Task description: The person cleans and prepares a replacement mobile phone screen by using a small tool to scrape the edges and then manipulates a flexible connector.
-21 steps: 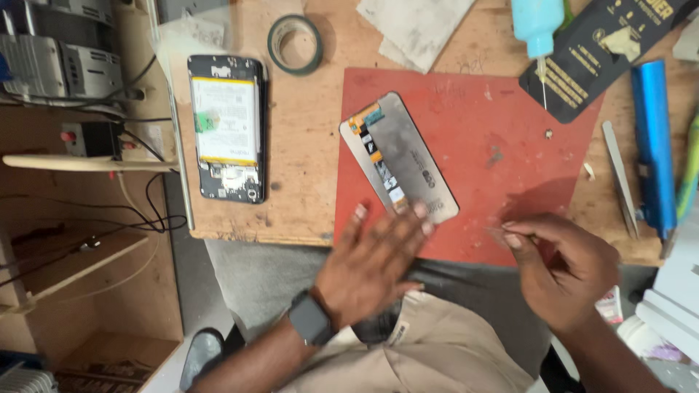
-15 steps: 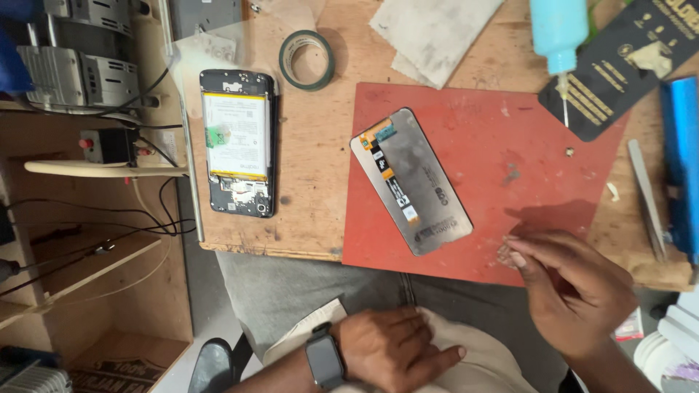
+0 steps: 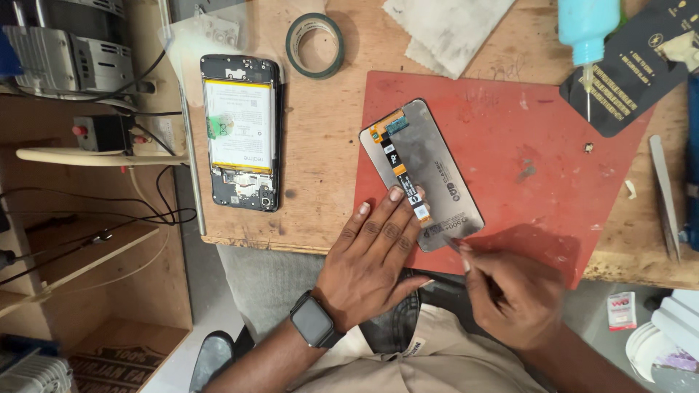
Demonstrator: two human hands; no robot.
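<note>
While two hands [image 3: 437, 269] work | one screen panel [image 3: 426, 171] | one opened phone [image 3: 240, 142]

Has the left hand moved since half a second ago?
Yes. The left hand has come up from the lap onto the red mat, its fingertips now on the grey screen panel.

A grey phone screen [image 3: 422, 175] lies face down on the red mat [image 3: 539, 145], an orange ribbon strip along its back. A black card package [image 3: 626, 80] with gold print sits at the mat's upper right corner. A small white and red sachet [image 3: 621, 311] lies below the table edge [image 3: 626, 266].
</note>
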